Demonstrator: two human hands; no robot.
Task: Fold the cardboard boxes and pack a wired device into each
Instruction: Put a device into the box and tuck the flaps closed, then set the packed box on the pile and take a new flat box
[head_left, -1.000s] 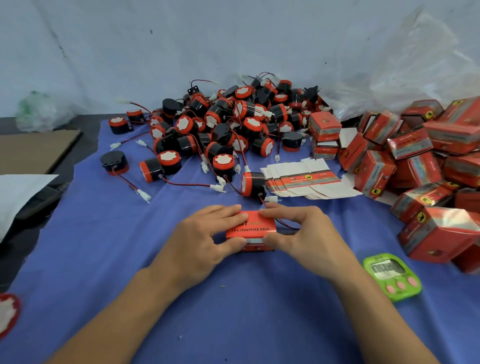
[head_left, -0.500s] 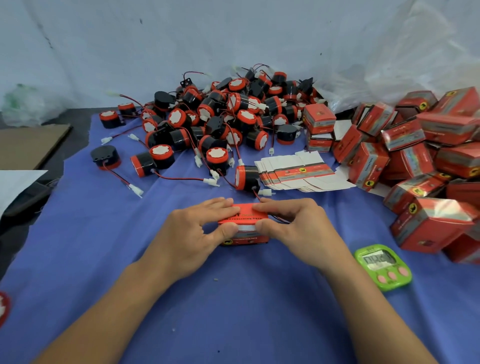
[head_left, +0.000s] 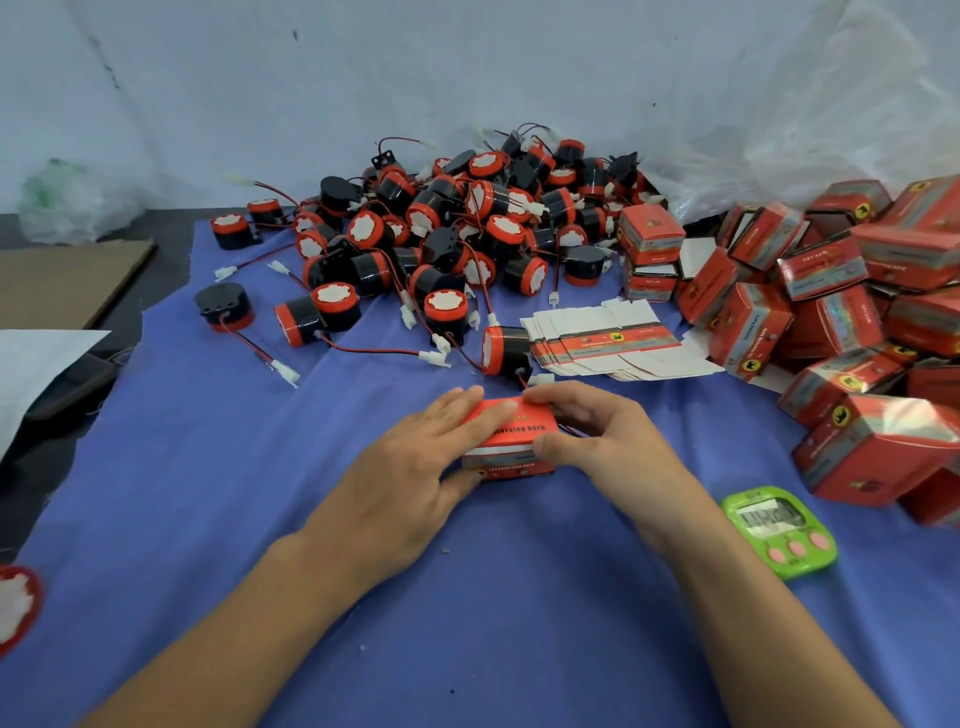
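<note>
1. Red box (head_left: 514, 447) under both hands: left hand (head_left: 410, 467) fingers straight, flat on its top, thumb at lower front-left corner.
2. Right hand (head_left: 613, 441) pinches box's right end, index curled over rear top edge, thumb on front.
3. Box rests on blue cloth (head_left: 208, 519), centre of view.
4. Just behind it: one device (head_left: 506, 351) on its side, and a fanned stack of flat blanks (head_left: 608, 338).
5. Further back: device pile (head_left: 467, 234). Right: heap of folded boxes (head_left: 857, 312). Green timer (head_left: 779, 530) near right forearm.
</note>
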